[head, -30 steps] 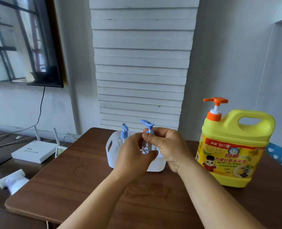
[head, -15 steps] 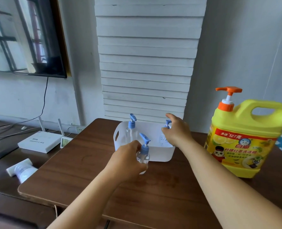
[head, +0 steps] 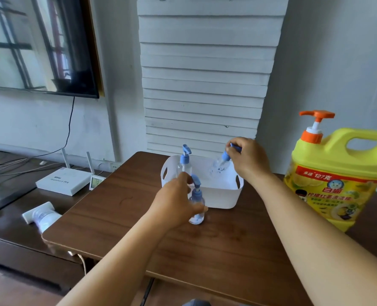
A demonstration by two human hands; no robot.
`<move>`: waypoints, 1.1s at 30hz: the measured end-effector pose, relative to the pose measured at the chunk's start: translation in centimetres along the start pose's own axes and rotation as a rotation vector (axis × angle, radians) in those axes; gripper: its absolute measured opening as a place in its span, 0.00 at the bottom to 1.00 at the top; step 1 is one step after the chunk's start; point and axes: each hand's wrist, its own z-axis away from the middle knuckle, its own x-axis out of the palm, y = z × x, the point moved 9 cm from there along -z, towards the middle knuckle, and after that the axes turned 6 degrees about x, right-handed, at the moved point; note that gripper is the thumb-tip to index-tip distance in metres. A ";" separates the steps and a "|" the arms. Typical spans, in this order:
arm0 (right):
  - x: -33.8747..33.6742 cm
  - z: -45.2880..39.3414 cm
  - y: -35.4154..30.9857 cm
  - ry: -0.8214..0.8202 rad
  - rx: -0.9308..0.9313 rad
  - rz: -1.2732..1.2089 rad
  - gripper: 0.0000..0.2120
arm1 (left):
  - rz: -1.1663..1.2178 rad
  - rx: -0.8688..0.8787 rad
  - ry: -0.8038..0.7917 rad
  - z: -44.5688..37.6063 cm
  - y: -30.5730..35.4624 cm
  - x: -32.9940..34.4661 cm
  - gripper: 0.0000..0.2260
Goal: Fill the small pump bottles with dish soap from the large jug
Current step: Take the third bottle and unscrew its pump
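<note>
— What sat in the white basket (head: 216,195)?
— One upright pump bottle (head: 184,164); the right hand (head: 247,160) pinched a second, tilted, above it.
— And the left hand (head: 176,204)?
— It gripped a clear, blue-capped bottle (head: 196,206) on the table (head: 116,217). The yellow jug (head: 337,180) stood right.

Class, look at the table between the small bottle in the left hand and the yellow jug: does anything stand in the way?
Nothing visible does. The small bottle gripped by the left hand stands before the white basket; only bare table lies between it and the yellow jug.
</note>
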 end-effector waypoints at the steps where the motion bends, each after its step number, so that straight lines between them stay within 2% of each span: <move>1: -1.0 0.2 -0.8 0.028 -0.025 -0.051 0.08 | -0.009 -0.001 0.054 0.0 0.6 -1.2 0.26; 4: -3.8 1.1 -2.8 0.069 -0.064 -0.208 0.08 | 0.013 0.044 0.261 0.2 3.3 -4.7 0.27; 6: -4.8 1.9 -3.8 0.042 -0.069 -0.271 0.07 | 0.049 0.141 0.313 -0.4 5.9 -5.5 0.23; 9: -5.6 3.4 -4.9 -0.011 -0.091 -0.354 0.05 | 0.119 0.253 0.216 -1.6 9.6 -4.2 0.17; 12: -6.5 4.4 -3.5 -0.037 -0.019 -0.528 0.02 | 0.256 0.311 0.172 -1.8 11.6 -2.8 0.09; 17: -5.5 6.5 0.7 -0.180 0.181 -0.932 0.05 | 0.389 0.180 0.194 -2.2 11.0 -0.1 0.06; 20: -4.1 7.8 2.9 -0.329 0.271 -0.840 0.13 | 0.605 0.072 0.192 -2.7 10.1 1.0 0.04; 21: -3.8 8.4 3.0 -0.403 0.260 -0.798 0.12 | 0.665 0.069 0.175 -2.8 10.4 1.5 0.04; 23: -3.4 9.4 2.7 -0.522 0.247 -0.858 0.08 | 0.706 0.093 0.094 -2.9 11.0 2.2 0.04; 25: -3.5 9.8 2.9 -0.573 0.281 -0.985 0.14 | 0.739 0.133 -0.048 -2.9 11.9 3.1 0.05; 27: -4.1 9.7 3.2 -0.555 0.277 -1.025 0.18 | 0.767 0.162 -0.128 -2.8 12.4 3.5 0.06; 29: -4.9 9.5 3.8 -0.413 0.213 -0.835 0.14 | 0.762 0.130 -0.040 -3.0 12.1 3.5 0.02; 31: -5.4 9.5 4.5 -0.272 0.201 -0.655 0.14 | 0.672 0.094 0.095 -3.0 11.6 3.5 0.08; 33: -5.3 9.7 5.3 -0.222 0.246 -0.658 0.15 | 0.680 0.099 0.033 -2.9 12.1 4.5 0.09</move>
